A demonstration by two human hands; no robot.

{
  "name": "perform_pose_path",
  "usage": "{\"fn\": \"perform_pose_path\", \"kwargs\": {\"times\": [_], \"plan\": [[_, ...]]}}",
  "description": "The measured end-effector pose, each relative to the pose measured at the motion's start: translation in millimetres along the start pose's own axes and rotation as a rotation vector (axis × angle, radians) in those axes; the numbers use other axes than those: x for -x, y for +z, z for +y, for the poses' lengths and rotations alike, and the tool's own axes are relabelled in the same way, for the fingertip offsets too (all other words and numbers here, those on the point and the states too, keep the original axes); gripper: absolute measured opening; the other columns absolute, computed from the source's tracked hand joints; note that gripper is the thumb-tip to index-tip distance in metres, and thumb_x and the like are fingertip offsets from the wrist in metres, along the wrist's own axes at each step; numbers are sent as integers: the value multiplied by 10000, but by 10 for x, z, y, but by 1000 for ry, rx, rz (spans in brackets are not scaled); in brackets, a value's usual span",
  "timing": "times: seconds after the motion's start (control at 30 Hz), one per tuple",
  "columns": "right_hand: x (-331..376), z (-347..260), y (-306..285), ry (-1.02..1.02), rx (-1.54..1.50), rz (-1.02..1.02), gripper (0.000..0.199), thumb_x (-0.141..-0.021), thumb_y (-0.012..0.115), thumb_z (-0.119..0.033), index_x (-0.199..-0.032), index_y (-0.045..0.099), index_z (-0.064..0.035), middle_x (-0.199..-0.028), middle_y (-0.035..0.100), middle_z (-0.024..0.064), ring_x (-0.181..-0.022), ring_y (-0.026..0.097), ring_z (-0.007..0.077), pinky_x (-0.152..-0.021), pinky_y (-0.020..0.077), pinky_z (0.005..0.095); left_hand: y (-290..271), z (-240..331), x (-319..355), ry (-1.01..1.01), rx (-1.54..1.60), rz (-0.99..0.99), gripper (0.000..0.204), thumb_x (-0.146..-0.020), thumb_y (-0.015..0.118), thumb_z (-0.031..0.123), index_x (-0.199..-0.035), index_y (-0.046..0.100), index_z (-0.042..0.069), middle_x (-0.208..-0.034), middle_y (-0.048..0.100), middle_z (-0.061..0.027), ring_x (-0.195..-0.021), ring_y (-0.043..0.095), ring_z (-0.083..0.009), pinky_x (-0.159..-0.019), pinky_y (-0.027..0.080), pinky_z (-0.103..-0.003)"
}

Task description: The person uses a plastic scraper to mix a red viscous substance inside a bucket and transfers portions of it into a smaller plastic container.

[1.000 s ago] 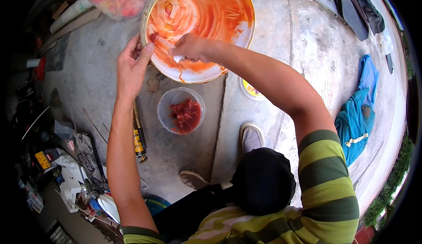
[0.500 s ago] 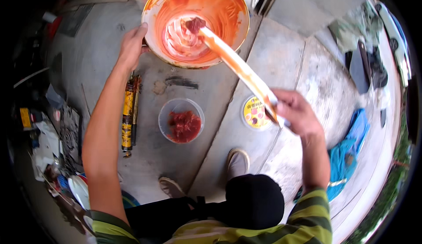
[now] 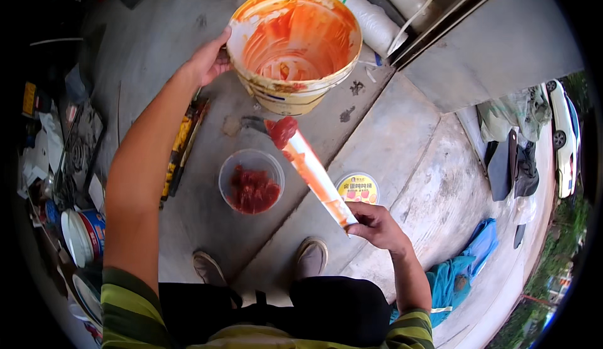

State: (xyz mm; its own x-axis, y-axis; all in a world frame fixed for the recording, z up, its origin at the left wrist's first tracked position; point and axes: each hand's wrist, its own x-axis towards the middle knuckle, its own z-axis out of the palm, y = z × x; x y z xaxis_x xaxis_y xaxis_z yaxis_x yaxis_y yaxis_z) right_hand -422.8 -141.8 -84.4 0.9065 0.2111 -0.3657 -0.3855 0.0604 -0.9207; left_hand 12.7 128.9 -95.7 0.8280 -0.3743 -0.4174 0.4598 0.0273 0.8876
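Note:
My left hand (image 3: 208, 61) is closed on the left rim of a round bucket (image 3: 282, 102), whose inside is smeared orange-red. The bucket leans toward me; whether its base touches the floor I cannot tell. In my right hand (image 3: 378, 227) is a long white plastic strip (image 3: 319, 182), streaked with orange. A lump of dark red grease (image 3: 284, 133) sits on its far end, outside the bucket and just nearer to me. Below left of that lump, a clear plastic tub (image 3: 225, 179) stands on the floor with similar red grease (image 3: 253, 193) in it.
A yellow printed lid (image 3: 357, 189) lies behind my right hand. Left of the tub is a yellow-and-black grease gun (image 3: 179, 151). Wrapped rolls (image 3: 370, 30) lie behind the bucket. Blue-green cloth (image 3: 453, 281) is at right, paint pails (image 3: 78, 239) and clutter at left.
The strip's end has come out of the bucket toward me, carrying a red lump. My right hand has moved left and nearer. The bucket appears lower and more upright.

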Motion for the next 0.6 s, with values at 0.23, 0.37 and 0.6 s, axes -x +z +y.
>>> {"fn": "perform_pose_path", "kwargs": {"times": [0.23, 0.37, 0.6], "plan": [[-209, 446, 215, 42, 518, 78, 410, -816, 713, 32, -1199, 578, -31, -913, 603, 115, -765, 603, 239, -707, 499, 327, -707, -976, 720, 45, -168, 273, 539, -968, 556, 526, -1200, 594, 41, -1014, 619, -83, -881, 604, -167, -755, 546, -355], [-335, 957, 217, -143, 745, 221, 422, -754, 727, 55, -1132, 562, -35, -942, 617, 172, -833, 634, 359, -722, 525, 395, -827, -1932, 1723, -296, -212, 398, 437, -987, 543, 482, -1115, 623, 73, -941, 635, -57, -781, 602, -153, -687, 544, -328], [-587, 1036, 357, -429, 1161, 424, 401, -737, 664, 40, -1109, 564, -67, -902, 622, 110, -753, 646, 303, -609, 526, 403, -720, -2363, 2292, -270, 62, 161, 421, -1008, 516, 450, -1118, 617, 56, -986, 659, -72, -816, 655, -176, -748, 563, -354]]}}
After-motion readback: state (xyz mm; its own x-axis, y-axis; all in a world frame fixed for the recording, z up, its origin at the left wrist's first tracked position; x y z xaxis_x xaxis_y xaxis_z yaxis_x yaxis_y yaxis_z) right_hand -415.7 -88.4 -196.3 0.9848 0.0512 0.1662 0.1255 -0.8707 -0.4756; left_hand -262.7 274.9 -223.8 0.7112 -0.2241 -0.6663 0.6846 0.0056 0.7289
